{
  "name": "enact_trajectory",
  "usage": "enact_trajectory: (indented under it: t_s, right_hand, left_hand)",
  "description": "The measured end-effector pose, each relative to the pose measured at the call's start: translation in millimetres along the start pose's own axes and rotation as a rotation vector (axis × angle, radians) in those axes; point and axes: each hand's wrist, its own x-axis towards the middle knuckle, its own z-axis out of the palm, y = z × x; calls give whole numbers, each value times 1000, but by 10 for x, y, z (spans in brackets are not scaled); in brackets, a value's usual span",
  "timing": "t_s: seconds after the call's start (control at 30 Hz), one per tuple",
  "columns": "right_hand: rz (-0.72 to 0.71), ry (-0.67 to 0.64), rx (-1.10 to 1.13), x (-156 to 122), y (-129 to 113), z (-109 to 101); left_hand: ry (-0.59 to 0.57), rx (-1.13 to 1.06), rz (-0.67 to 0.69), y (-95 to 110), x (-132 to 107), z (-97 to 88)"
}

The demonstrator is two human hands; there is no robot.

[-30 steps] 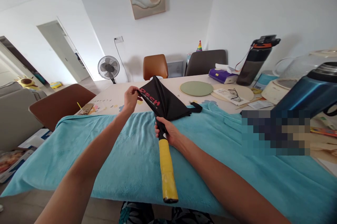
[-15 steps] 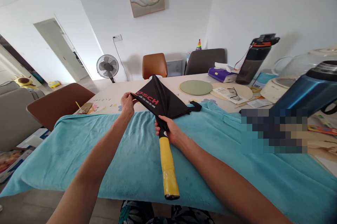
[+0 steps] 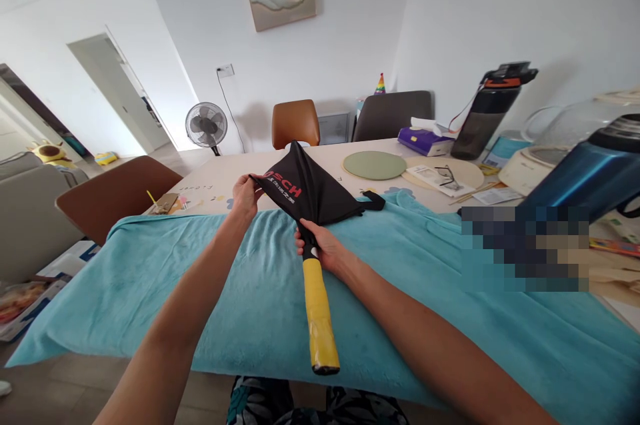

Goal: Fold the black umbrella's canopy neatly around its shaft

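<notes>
A black folded umbrella [image 3: 320, 195] with red lettering lies on a turquoise towel [image 3: 240, 298], its yellow handle [image 3: 319, 318] pointing toward me. My left hand [image 3: 246, 193] pinches the left edge of the black canopy and holds it out to the side. My right hand [image 3: 324, 246] grips the shaft just above the yellow handle. A black closure strap [image 3: 374, 199] sticks out at the canopy's right side.
The table [image 3: 220, 178] carries a green round mat [image 3: 374, 164], glasses on paper [image 3: 445, 176], a purple tissue box [image 3: 424, 139], a dark bottle [image 3: 483, 113] and a blue jug [image 3: 590, 175] at right. Chairs [image 3: 113, 193] stand left and behind; a fan [image 3: 206, 125] stands beyond.
My left hand has lowered and drawn the canopy edge further left and down toward the towel. My right hand stays on the shaft.
</notes>
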Motion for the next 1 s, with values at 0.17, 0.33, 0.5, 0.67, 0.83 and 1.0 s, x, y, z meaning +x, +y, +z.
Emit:
enact_trajectory:
  t_s: [0.17,0.33,0.5,0.67,0.83,1.0]
  right_hand:
    - [-8,13,-6,11,5,3]
    - [-16,41,-43,60,15,-2]
    - [-115,135,-69,82,30,-3]
    - [-112,123,-94,34,26,27]
    - [-102,111,-136,19,16,48]
    - [-129,161,-180,41,19,54]
  left_hand:
    - [126,557,322,-140,-445,-213]
    - [-113,958,462,-128,-1160,-175]
    - [-481,1076,147,-106,-1311,19]
    - [-490,1142,106,-114,-1213,75]
    - [-516,1226,48,-53,-1218,117]
    - [-536,1264,33,-42,-1218,135]
